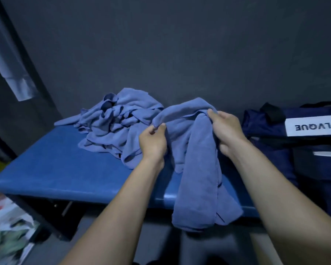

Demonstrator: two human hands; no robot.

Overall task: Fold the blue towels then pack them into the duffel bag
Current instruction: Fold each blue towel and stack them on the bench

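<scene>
Both hands' grips, left hand [153, 140] and right hand [226, 129], pinch a blue towel [197, 159] beside the "LVQUE"-labelled duffel bag [275, 131].

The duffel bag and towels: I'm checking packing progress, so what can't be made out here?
- Duffel bag, head view: cut off by the right edge; its opening and contents don't show.
- Towel pile: too tangled and dim to count.
- Held towel: its lower end drops past the bench edge, bunched, so its full shape is unclear.

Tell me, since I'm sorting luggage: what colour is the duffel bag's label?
White with dark lettering, on the navy duffel bag; head view.
</scene>
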